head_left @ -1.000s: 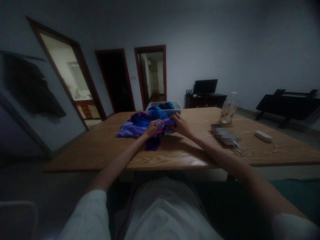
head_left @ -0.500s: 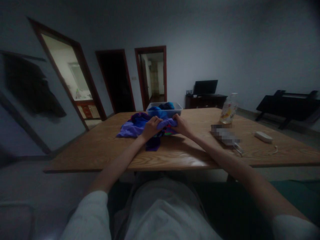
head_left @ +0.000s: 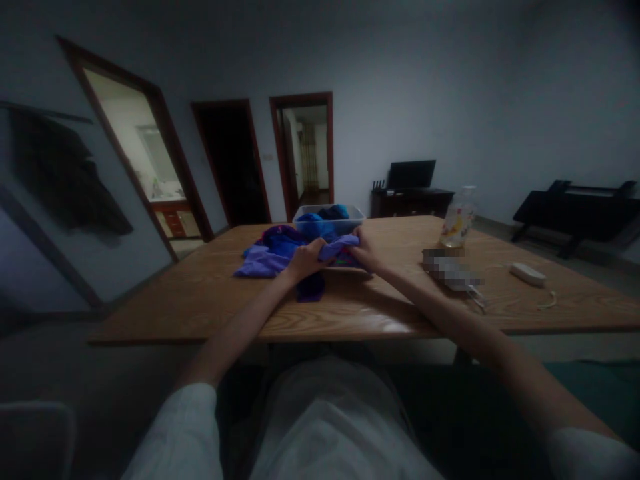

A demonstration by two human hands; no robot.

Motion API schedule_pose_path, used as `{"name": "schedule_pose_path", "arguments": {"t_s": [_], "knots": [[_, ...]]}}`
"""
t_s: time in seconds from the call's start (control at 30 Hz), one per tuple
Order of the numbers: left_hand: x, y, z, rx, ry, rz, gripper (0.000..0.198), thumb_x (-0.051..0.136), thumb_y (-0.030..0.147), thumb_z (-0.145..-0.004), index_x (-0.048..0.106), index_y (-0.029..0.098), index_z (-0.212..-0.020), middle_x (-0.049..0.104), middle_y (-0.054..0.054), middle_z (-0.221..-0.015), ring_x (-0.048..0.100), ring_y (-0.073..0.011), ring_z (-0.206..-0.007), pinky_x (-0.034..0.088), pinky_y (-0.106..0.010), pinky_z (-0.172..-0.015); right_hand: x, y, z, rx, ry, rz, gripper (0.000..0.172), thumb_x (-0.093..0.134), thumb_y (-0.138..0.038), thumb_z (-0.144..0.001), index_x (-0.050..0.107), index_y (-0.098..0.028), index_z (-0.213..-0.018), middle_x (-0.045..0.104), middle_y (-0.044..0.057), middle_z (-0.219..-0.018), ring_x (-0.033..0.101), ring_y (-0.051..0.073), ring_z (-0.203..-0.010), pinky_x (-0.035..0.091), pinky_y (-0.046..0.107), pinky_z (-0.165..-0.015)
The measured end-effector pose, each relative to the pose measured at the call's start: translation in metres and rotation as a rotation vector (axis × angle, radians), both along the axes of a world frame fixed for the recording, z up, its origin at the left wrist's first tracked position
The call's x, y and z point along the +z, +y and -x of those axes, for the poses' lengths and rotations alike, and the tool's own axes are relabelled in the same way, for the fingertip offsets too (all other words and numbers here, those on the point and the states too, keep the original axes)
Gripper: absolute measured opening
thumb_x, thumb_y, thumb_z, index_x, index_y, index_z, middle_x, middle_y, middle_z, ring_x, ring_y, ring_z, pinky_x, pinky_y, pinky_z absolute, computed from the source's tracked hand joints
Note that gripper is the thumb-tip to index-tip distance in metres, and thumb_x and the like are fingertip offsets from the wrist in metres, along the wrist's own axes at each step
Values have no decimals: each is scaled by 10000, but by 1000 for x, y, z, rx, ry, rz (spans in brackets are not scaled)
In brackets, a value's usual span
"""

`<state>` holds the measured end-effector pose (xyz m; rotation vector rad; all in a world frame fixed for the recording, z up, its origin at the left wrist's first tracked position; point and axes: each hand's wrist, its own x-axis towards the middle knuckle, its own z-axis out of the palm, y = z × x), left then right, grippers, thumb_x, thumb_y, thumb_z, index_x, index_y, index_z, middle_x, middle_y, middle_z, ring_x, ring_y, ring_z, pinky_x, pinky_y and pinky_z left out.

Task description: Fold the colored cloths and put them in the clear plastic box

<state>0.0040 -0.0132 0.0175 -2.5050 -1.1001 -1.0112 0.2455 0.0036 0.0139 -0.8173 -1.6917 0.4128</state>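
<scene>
A heap of purple and blue cloth lies on the wooden table in front of me. My left hand is closed on a purple fold of it. My right hand grips the same fold from the right side, and the stretch of cloth between my hands is lifted slightly off the table. A dark purple end hangs down below my left hand. Just behind the heap stands a pale plastic bin with blue cloth in it.
A clear bottle with a yellow label stands at the right, a blurred flat object before it. A white adapter with a cord lies further right. Doorways, a dark cabinet with a monitor and a low black bench line the walls.
Both hands have lifted the purple fold a little and drawn it slightly up and toward the bin; the cloth's bright patterned edge is now mostly hidden.
</scene>
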Motion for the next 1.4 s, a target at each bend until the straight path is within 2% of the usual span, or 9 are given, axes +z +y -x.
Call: {"name": "schedule_pose_path", "arguments": {"t_s": [0.13,0.33,0.43,0.67,0.83,0.97,1.1,1.27,1.4], "knots": [[0,3,1,133,-65,13,387,661,464,-973,559,204,-1242,741,-112,-1115,747,-294,-969,518,-314,-752,5,-1,2,38,65,106,376,666,-382,-749,546,-262,-1085,618,40,-1019,591,273,-972,545,439,-914],[0,4,2,151,-77,33,319,603,383,-1006,532,202,-1259,724,-125,-1226,734,-285,-1068,534,-308,-793,14,-19,6,197,14,233,556,699,-450,-776,536,-277,-1278,643,71,-1242,559,318,-1218,484,492,-1096],[1,4,0,224,-44,55,327,544,407,-1036,512,177,-1266,745,-140,-1128,751,-294,-1002,530,-315,-778,19,-27,7,265,34,317,539,699,-439,-788,551,-263,-1276,626,73,-1293,572,306,-1212,509,467,-1065],[-3,14,1,335,-51,86,432,437,501,-1065,462,153,-1319,747,-136,-917,770,-307,-841,522,-333,-731,25,-32,12,493,204,577,528,734,-391,-804,575,-267,-1292,717,33,-1140,693,236,-929,602,366,-790],[-3,17,5,307,-78,34,434,440,408,-1070,450,126,-1401,747,-152,-909,766,-298,-792,507,-326,-708,27,-28,9,535,295,596,550,851,-413,-752,629,-232,-1221,722,72,-1159,707,240,-903,610,374,-801],[-3,16,5,267,-86,19,430,445,398,-1068,458,148,-1418,751,-144,-928,761,-280,-809,508,-318,-746,23,-20,7,438,269,519,532,860,-481,-742,624,-225,-1144,709,76,-1130,694,220,-891,616,360,-797],[-5,19,4,196,-146,76,392,552,451,-1017,539,163,-1282,745,-140,-940,749,-300,-847,508,-327,-764,16,-11,6,314,163,358,529,853,-486,-708,567,-251,-1086,670,22,-1043,656,203,-910,592,308,-742],[-8,12,0,-42,-142,227,407,662,560,-924,586,209,-1116,717,-72,-928,718,-277,-857,494,-313,-765,7,-1,2,210,49,160,436,786,-442,-702,525,-260,-1001,598,1,-969,586,211,-944,536,312,-828],[-15,10,-5,-190,-235,420,451,523,653,-971,586,214,-1056,697,-31,-979,677,-218,-890,499,-298,-812,7,-2,2,212,-32,133,394,721,-402,-669,515,-258,-972,573,7,-969,556,232,-950,504,335,-850]]}}
